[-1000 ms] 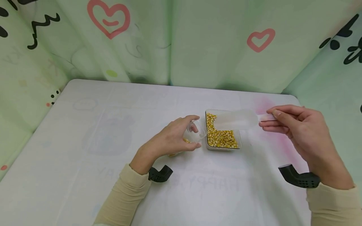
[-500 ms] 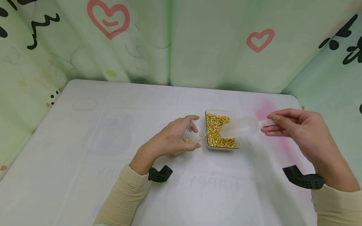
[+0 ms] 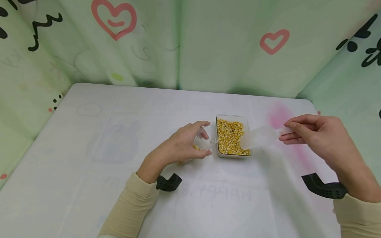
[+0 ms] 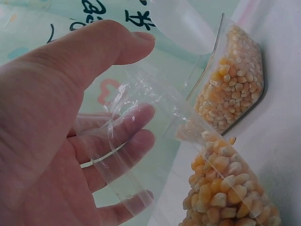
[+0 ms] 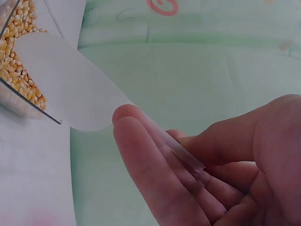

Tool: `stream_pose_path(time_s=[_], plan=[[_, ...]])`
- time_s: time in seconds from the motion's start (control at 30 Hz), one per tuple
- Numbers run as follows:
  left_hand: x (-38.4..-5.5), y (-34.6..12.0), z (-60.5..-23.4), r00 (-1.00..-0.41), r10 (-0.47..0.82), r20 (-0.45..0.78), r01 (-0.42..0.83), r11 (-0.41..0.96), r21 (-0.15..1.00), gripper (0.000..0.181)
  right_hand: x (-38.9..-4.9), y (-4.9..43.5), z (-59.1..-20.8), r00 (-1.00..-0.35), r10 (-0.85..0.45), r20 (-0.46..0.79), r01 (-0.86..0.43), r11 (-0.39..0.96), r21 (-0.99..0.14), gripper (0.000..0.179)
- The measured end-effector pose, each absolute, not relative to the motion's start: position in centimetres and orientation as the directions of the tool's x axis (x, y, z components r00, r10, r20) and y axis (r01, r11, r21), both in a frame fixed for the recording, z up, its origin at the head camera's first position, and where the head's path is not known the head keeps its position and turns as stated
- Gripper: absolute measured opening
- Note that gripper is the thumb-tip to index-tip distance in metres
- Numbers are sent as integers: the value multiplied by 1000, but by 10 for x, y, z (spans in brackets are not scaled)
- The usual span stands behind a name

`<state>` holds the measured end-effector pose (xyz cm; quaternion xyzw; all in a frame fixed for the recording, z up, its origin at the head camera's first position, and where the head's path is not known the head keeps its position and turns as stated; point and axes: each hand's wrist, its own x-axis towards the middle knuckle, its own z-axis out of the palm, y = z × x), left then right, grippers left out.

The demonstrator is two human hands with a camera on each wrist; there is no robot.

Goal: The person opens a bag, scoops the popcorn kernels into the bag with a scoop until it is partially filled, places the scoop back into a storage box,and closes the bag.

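My left hand point(image 3: 184, 140) holds a clear plastic container point(image 3: 207, 138) near its round mouth, thumb on one side and fingers on the other. Through its wall, in the left wrist view, corn kernels point(image 4: 225, 188) show lower down. My right hand point(image 3: 318, 138) pinches the thin handle of a translucent white scoop point(image 3: 259, 138) between thumb and fingers. The scoop's front end overlaps the right side of a clear rectangular box point(image 3: 235, 157) of yellow corn kernels point(image 3: 230, 134). In the right wrist view, the scoop's blade point(image 5: 70, 84) slants over the kernels at the box's edge.
A white table point(image 3: 119, 132) with faint printing lies under everything. Behind it hangs a green curtain point(image 3: 208, 49) with pink hearts, and more curtain closes off both sides. Black wrist mounts point(image 3: 169, 182) sit at both cuffs.
The scoop has moved right and slightly towards me with my right hand, uncovering more kernels in the box. My left hand and its container have stayed put.
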<state>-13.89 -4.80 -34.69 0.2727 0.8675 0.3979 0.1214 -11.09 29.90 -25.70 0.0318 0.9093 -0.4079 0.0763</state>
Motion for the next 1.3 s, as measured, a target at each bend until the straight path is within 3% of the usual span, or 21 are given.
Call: stream_pose_path(time_s=[0.37, 0.87, 1.3], plan=[[-138, -49, -345, -819, 574, 9, 381, 533, 756, 78, -110, 291, -253, -994, -3, -111, 67, 779, -623, 40], [-139, -49, -346, -820, 572, 8, 377, 531, 759, 78, -111, 272, -254, -997, -73, -40, -37, 822, -568, 26], [-139, -49, -346, -818, 575, 14, 380, 522, 763, 78, -115, 265, -265, -987, -85, -138, 13, 806, -592, 30]])
